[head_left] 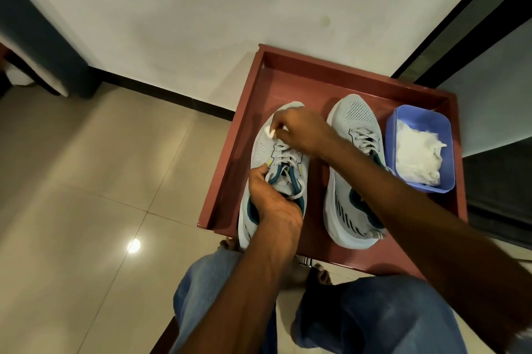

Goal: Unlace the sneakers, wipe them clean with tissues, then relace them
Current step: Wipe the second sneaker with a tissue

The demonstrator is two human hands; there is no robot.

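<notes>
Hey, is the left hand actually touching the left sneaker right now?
Touching. The head view shows the left hand gripping the left sneaker at its collar, fingers curled over the tongue and laces with no gap.

The room was moderately bright under soft indoor light from overhead. A small round glare spot shone on the glossy floor tiles, left of the red tray. Shadows inside the tray were faint. The wide lens bent the black skirting and the door frame beyond the tray. The sleeve at the lower right corner was motion-blurred.
</notes>
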